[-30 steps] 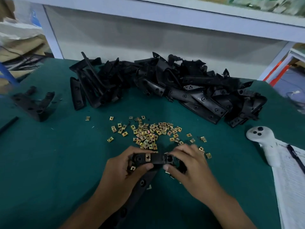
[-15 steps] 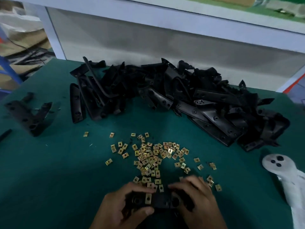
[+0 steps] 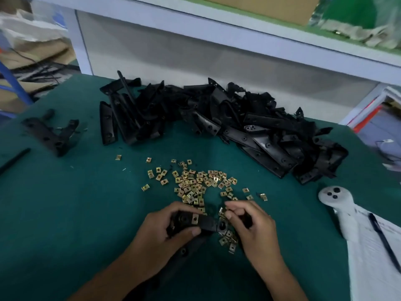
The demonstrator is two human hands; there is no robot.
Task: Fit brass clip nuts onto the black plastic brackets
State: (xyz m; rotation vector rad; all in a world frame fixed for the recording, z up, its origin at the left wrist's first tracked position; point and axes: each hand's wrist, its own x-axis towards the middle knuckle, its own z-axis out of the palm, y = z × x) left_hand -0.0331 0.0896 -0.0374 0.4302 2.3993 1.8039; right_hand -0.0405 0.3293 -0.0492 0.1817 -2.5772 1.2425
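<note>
At the near edge of the green mat, the left hand grips one black bracket, fingers curled over its top and thumb under, while the right hand pinches a single brass clip nut between thumb and forefinger just above the bracket's right end. One fitted nut already sits on the bracket between the two hands. The likeliest slip, I judge, is the small nut twisting or dropping from the pinch as it is slid onto the edge, since it is tiny and smooth; it could also go on crooked and miss the hole, or fall among the few loose ones under the right hand and be lost to the count. Outward from the hands: the loose clip nuts lie scattered in one heap, several dozen, too many and too blurred to count exactly. Behind them one large bracket pile holds dozens more, not countable. One separate bracket lies far left; one white controller and one pen lie right.
</note>
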